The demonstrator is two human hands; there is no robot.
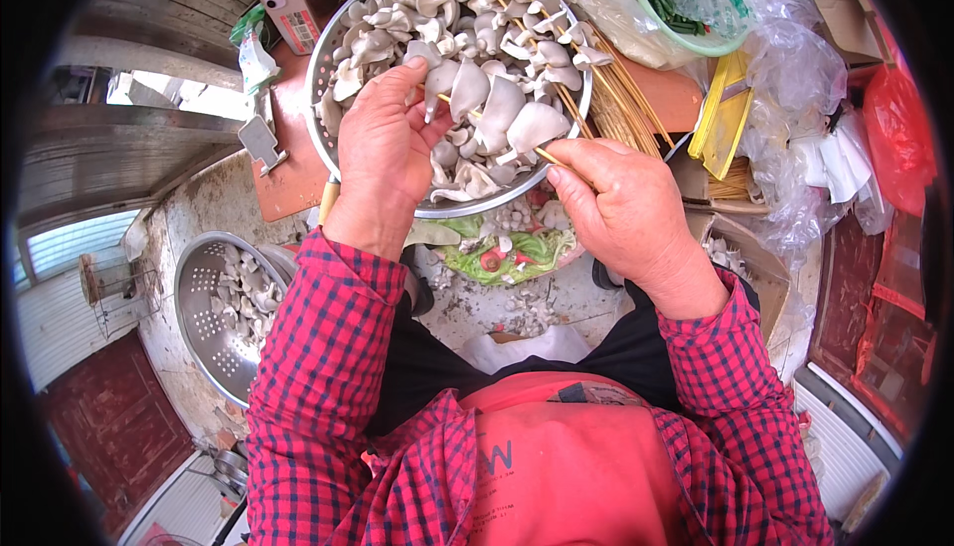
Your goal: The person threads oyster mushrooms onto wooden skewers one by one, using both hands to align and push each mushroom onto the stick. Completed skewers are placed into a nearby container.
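My right hand [622, 203] grips the lower end of a bamboo skewer [551, 158], thumb and forefinger pinched on it. Several pale grey oyster mushroom pieces [501, 112] are threaded along this skewer, which slants up to the left. At its far end my left hand [387, 140] holds an oyster mushroom piece [441, 84], its thumb on top and fingers partly hidden behind. Both hands are over a perforated metal colander [319, 132] heaped with loose oyster mushrooms [387, 17]. Other filled skewers [536, 43] lie across the colander's right side.
Bare skewers [630, 91] lie right of the colander on an orange-brown board [287, 188]. A phone [289, 15] leans at upper left. A second colander [205, 337] with mushrooms stands lower left. Green vegetables fill a pale green basin [708, 45]. Mushroom scraps [525, 311] litter the floor.
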